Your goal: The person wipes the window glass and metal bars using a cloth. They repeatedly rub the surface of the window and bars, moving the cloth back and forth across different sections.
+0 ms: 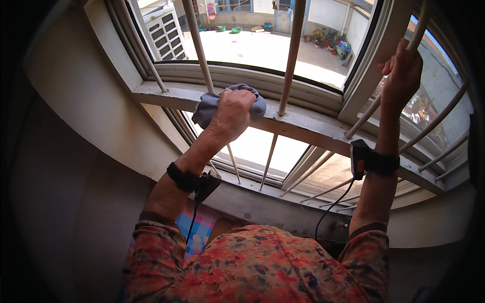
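My left hand (pixel 232 113) presses a bunched grey-blue cloth (pixel 207 110) onto the white horizontal rail (pixel 314 125) of a window grille. The cloth covers part of the rail and sits close to the foot of a vertical bar (pixel 199 47). Up at the right, my right hand (pixel 402 77) is wrapped around another white bar (pixel 419 28) of the grille. Chipped paint shows along the rail's edge. Each forearm wears a black strap with a small device and a cable, the left device (pixel 207 185) and the right device (pixel 357 159).
Behind the bars stand sliding window frames (pixel 246 72). Outdoors, an air-conditioner unit (pixel 165 34), a sunlit courtyard and potted plants (pixel 322 38) are visible. Below the window runs a dark grey ledge (pixel 265 204). A wall (pixel 94 102) borders the left side.
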Action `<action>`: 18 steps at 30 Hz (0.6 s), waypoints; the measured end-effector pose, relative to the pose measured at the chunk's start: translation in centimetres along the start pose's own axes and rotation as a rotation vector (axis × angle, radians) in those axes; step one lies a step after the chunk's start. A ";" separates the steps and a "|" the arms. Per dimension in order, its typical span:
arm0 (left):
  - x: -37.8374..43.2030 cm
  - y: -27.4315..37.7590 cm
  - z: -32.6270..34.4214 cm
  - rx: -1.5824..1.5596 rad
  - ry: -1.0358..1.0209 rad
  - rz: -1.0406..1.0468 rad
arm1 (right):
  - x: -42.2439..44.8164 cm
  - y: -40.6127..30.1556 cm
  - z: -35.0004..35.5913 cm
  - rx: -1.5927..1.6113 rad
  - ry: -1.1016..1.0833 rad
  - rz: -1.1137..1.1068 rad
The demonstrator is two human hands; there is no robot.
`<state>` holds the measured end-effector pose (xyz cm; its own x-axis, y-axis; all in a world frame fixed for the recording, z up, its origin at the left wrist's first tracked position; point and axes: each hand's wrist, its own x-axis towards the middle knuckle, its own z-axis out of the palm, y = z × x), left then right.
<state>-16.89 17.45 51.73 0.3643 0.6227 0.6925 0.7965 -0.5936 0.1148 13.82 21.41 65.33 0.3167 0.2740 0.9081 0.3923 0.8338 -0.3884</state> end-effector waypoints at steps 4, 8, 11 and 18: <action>0.3 1.6 0.4 -0.086 -0.116 0.003 | 0.1 0.0 -0.1 -0.045 -0.001 -0.017; 1.0 2.4 1.0 -0.182 -0.068 0.095 | 0.2 0.2 -0.2 -0.069 -0.003 -0.006; 1.2 2.4 0.9 -0.169 -0.092 0.079 | 0.2 0.3 -0.2 -0.087 0.008 0.014; 0.5 2.1 0.7 -0.097 -0.047 0.160 | 0.2 -0.1 -0.1 -0.090 -0.003 0.024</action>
<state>-14.71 16.85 51.84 0.5070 0.5380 0.6734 0.6768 -0.7323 0.0754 13.96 21.34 65.55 0.3251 0.2951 0.8985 0.4608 0.7802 -0.4230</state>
